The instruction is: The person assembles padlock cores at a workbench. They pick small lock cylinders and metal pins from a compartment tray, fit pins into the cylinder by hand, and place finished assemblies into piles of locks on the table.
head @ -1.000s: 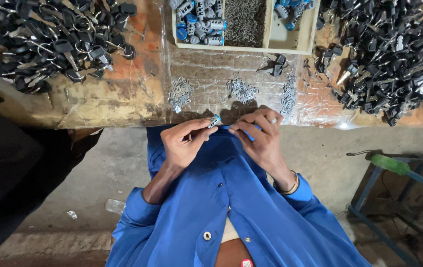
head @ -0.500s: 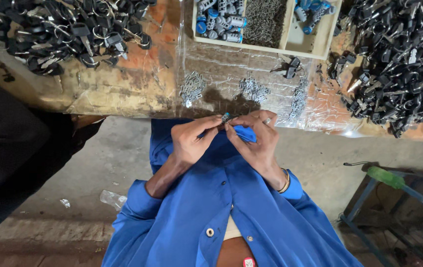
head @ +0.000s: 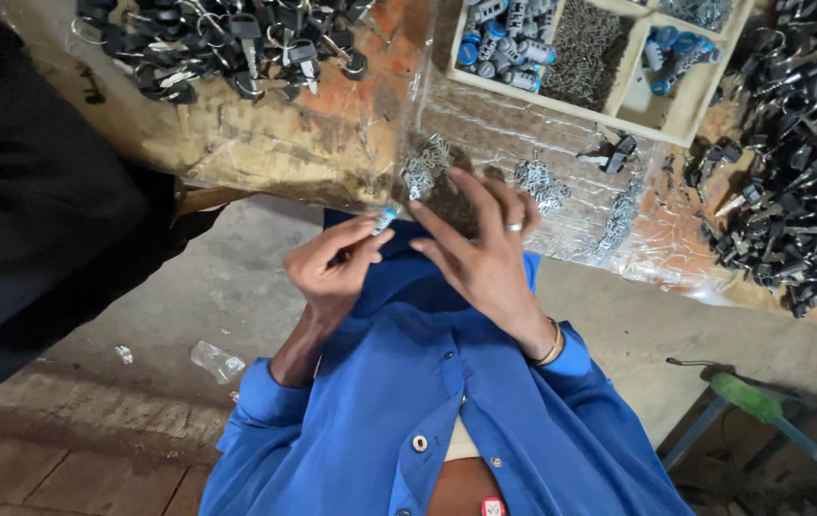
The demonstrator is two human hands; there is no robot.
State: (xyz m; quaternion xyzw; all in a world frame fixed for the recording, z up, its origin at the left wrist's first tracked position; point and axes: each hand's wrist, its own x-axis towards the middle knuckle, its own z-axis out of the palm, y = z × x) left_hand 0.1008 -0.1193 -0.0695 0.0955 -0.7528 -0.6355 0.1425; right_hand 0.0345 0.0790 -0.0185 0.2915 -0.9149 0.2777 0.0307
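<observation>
Left hand (head: 332, 272) pinching small cylinder (head: 385, 218); right hand (head: 485, 263) spread near metal clips (head: 424, 167)

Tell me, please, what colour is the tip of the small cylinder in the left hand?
Blue, on a silvery cylinder, seen in the head view.

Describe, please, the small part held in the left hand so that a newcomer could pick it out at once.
Start at the wooden divided tray on the workbench, then drop to the two hands before the blue shirt. The left hand pinches a small cylinder, silvery with a blue end. Unlike the similar cylinders lying in the tray, it is held in fingertips, off the bench.
</observation>
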